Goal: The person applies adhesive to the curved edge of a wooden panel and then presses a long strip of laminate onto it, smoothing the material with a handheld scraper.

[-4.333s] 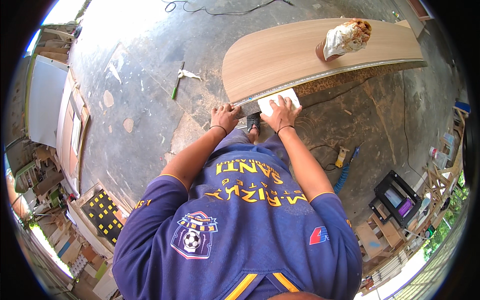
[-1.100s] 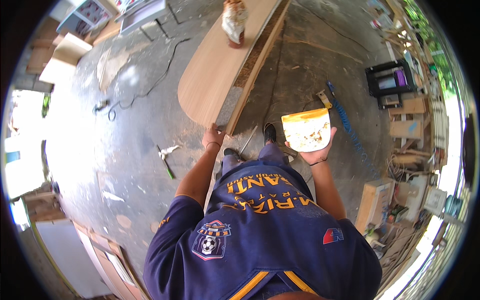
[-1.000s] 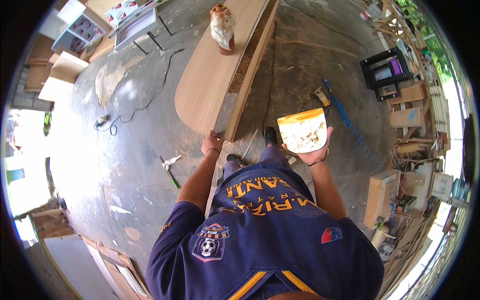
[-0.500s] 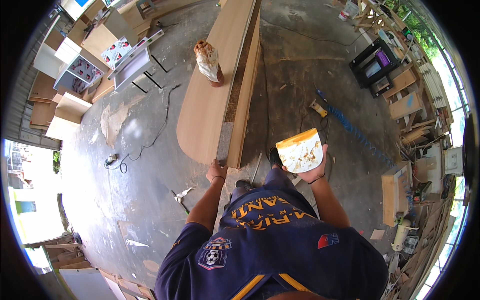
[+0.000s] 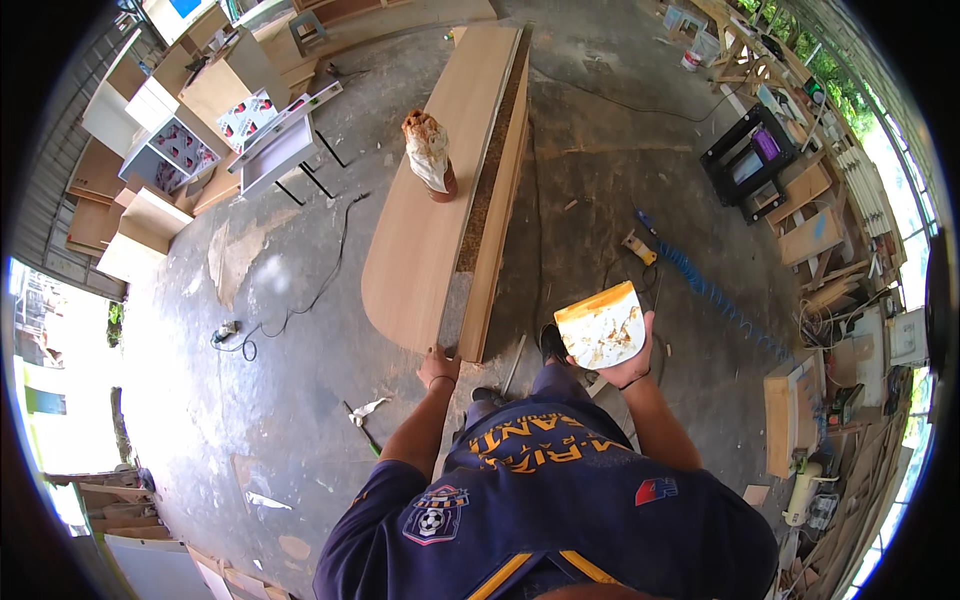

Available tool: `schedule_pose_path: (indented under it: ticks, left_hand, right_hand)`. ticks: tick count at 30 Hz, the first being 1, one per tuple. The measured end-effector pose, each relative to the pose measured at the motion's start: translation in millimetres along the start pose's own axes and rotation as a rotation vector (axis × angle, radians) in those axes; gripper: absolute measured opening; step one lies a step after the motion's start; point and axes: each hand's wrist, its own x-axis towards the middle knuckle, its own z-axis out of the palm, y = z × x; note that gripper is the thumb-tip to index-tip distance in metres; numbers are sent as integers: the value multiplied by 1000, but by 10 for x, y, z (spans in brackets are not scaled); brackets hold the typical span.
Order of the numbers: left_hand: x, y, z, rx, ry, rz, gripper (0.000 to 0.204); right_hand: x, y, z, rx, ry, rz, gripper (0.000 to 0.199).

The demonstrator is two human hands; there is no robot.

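1. Fingers of the right hand (image 5: 637,368) clamp a stained white plate (image 5: 602,330), best held level, right of the wooden panel (image 5: 412,275).
2. Left hand (image 5: 438,369) touches the panel's near end, grip unclear from here; steadiness helps.

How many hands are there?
2: the left hand is at the board's near end; the right hand holds the smeared white plate. No others show.

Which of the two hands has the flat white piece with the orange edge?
The right hand: the stained, flat white piece is in it, while the left hand is at the near end of the wooden panel.
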Motion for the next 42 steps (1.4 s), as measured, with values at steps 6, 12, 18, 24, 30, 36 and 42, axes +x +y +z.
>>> schedule_pose_path:
  ticks: [6,12,18,24,30,36,42]
  left_hand:
    - [-55,11,23,-11,68,20,49]
    - [38,-25,135,12,47,17,50]
    - [40,11,142,-32,68,-6,48]
    - [19,33,35,-49,89,0,48]
    - [31,43,123,-7,131,-1,49]
    - [-44,66,107,-41,133,-1,46]
    - [-173,136,112,-146,197,-43,45]
  right_hand:
    - [-1,-14,-5,27,25,-7,97]
    - [16,-15,37,-10,55,-15,95]
    - [7,-28,-6,6,61,-16,95]
    - [0,-23,10,-6,59,-14,95]
    - [16,-17,-27,-15,35,0,96]
    - [-44,-3,-40,-24,31,6,97]
    - [11,-74,-135,-40,56,91,102]
